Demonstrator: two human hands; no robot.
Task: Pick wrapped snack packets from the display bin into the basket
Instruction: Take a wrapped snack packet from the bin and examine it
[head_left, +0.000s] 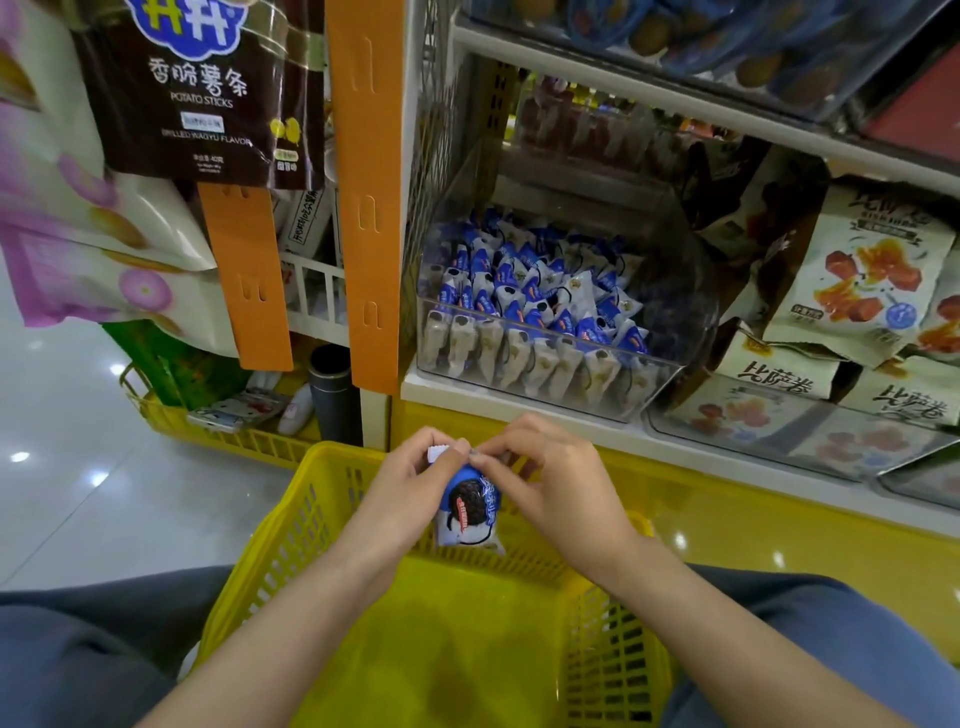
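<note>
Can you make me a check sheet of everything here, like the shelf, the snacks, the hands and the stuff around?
Surface: white shelf carries the clear display bin, full of blue-and-white packets.
Job's things: one snack packet held above the yellow basket, not yet dropped in.
Clutter: dark flask beside a second yellow basket, low at the left.
Grips: left hand and right hand both pinch the packet's top.
Cables: nothing seen.
Surroundings: hanging potato sticks bag, snack bags on the right, shiny floor.

bright overhead light | floor (62, 467) glare spots | blurred, warped edges
</note>
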